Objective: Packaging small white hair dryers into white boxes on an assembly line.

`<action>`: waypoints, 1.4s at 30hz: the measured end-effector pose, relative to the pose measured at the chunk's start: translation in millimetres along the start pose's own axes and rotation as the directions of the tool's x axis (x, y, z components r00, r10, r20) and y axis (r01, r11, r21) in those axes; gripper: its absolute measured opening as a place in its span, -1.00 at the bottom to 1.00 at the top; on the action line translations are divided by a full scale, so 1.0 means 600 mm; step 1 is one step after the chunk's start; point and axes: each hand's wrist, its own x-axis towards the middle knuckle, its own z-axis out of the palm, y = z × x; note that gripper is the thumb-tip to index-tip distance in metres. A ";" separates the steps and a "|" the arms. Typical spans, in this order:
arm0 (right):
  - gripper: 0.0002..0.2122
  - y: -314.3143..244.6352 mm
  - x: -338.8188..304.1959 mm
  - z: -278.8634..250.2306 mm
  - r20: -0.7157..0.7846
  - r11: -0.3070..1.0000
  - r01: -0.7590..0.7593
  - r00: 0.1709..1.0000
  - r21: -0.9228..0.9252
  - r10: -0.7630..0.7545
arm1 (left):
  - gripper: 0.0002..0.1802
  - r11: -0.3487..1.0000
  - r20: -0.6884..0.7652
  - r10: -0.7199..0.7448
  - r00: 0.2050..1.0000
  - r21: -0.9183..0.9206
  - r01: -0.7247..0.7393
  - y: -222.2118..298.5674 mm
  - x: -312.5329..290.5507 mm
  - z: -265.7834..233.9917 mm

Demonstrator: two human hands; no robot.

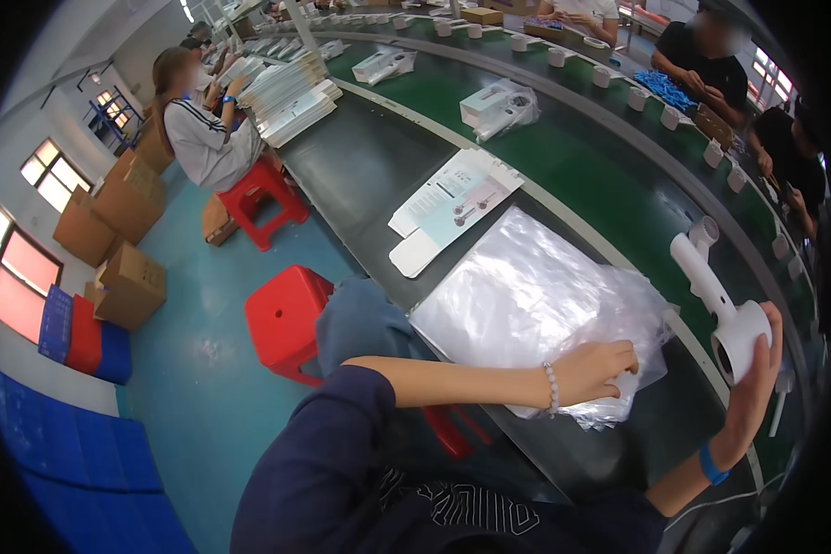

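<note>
My right hand (pixel 759 380) is wrapped round the round head of a white hair dryer (pixel 734 328), holding it up at the right above the conveyor edge. The dryer's handle points up and away, and a dark round opening shows in its head. Under my left hand (pixel 602 373) lies a stack of clear plastic bags (pixel 517 286) on the dark bench. The fingers of that hand are bent and pinched at the crumpled near-right end of the top bag. Beyond the stack, a flattened white printed box (pixel 457 205) rests on the bench.
A green conveyor (pixel 591 198) runs along the right, carrying bagged white boxes (pixel 500 109) and, on its far side, several small white parts. A person (pixel 203 120) sits at left by stacked flat boxes (pixel 291 97). Red stools (pixel 286 319) and cartons (pixel 129 286) stand on the floor.
</note>
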 end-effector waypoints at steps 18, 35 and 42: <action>-0.38 -0.076 -0.049 0.037 0.108 1.000 0.007 0.994 0.005 -0.008 | -0.62 0.967 -0.026 0.011 1.000 0.254 -0.004 0.056 0.032 -0.069; -0.63 -0.043 -0.064 0.108 -0.064 0.967 0.174 0.980 -0.184 -0.188 | -0.61 0.960 -0.221 0.178 0.959 0.251 -0.120 0.072 0.035 -0.102; -0.58 -0.051 -0.070 0.070 0.013 0.968 0.214 0.976 0.133 -0.217 | -0.50 0.912 -0.148 0.169 0.974 0.399 -0.097 0.081 0.048 -0.135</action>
